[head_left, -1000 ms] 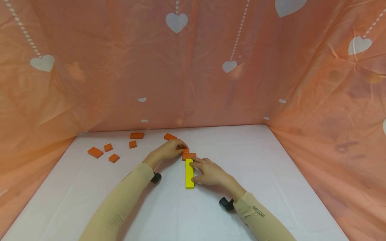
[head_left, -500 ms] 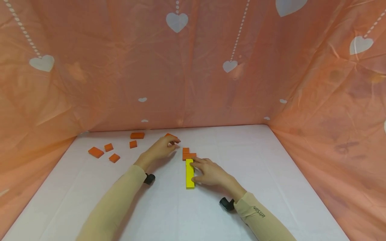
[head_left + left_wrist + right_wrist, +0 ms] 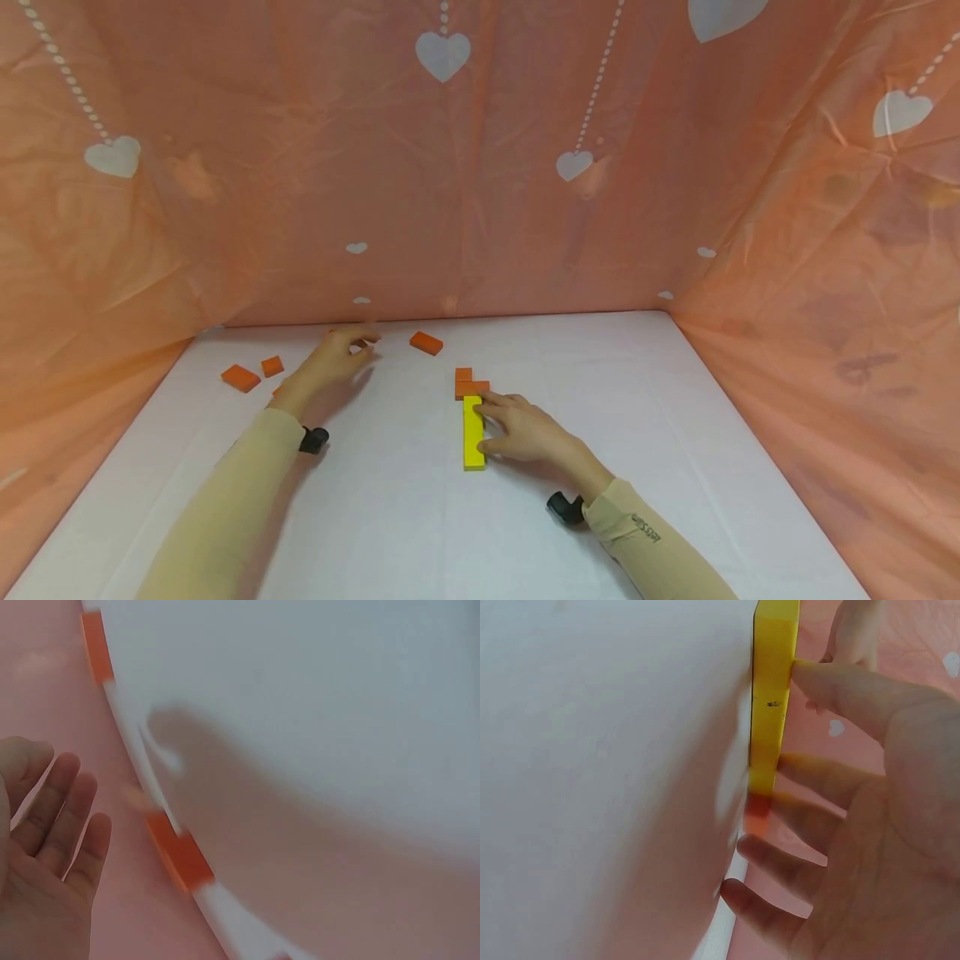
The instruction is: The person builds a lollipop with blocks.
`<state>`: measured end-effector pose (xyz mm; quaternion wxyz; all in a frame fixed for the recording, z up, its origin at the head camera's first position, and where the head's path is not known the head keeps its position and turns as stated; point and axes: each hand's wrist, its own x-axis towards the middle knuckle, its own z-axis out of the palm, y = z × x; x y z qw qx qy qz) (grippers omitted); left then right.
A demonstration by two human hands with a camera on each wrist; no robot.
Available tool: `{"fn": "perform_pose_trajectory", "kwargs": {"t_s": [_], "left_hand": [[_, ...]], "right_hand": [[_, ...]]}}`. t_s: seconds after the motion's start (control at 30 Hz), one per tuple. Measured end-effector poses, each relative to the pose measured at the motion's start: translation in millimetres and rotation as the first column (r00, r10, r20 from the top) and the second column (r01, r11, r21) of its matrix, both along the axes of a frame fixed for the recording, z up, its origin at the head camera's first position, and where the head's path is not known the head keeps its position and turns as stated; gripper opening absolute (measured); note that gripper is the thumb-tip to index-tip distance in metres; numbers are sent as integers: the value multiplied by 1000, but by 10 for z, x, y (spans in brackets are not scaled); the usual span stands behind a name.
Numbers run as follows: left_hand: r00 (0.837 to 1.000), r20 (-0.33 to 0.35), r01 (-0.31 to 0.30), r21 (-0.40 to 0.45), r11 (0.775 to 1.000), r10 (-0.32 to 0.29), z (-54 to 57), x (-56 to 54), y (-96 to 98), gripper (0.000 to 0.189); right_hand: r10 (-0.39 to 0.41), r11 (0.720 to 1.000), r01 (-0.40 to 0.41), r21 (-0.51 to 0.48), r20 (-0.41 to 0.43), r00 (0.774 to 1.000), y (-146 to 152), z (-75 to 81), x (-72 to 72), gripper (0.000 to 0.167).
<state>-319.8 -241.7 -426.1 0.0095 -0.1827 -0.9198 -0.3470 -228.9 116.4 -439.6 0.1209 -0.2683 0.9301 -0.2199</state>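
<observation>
In the head view, toward the lower right of the frame, we can read "Let's Slim" in small dark lettering [image 3: 646, 527] slanting down across the beige, close-fitting fabric sleeve [image 3: 660, 554] on the right arm [image 3: 591, 473]

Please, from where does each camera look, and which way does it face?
Head: worn on the head, facing forward and down at the table; left hand, right hand and both sleeves show.
Left wrist: on that wrist, facing past the left hand towards orange blocks; that hand shows.
Right wrist: on that wrist, facing the yellow block; the right hand shows, with apparently the left hand behind.
Head and right wrist views share the yellow block.
</observation>
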Motion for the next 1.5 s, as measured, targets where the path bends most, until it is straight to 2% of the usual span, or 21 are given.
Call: {"fn": "perform_pose_trajectory", "kwargs": {"t_s": [0.13,0.37,0.47,0.6,0.8,1.07,1.3,1.5], "left_hand": [[1000,4,-30,-11,999,30,16,4,-197,39],[991,78,-104,-77,992,110,-11,0,-448,40],[990,80,-105,-102,989,113,-57,-12,-527,41],[994,44,-90,-126,988,96,-100,-17,-588,37],[996,32,-83,-127,988,88,-98,-4,-579,30],[993,48,-102,-147,984,110,-88,22,-549,33],[993,36,-109,-147,983,116,-94,41,-514,38],[992,49,-107,-124,987,114,-15,47,-394,41]], "right_hand": [[1,1000,-1,2,1,1000,4,-10,-6,64],[3,1000,-3,-1,0,1000,3,1,-5,64],[0,1000,0,-1,2,1000,3,-5,-11,64],[-2,1000,2,2,3,1000,2,-10,-12,64],[-1,1000,1,12,4,1000,1,-4,0,65],[-3,1000,3,9,14,1000,2,0,7,65],[1,1000,-1,4,8,1000,3,-28,5,64],[7,1000,-7,11,-6,1000,5,-4,-8,64]]}}
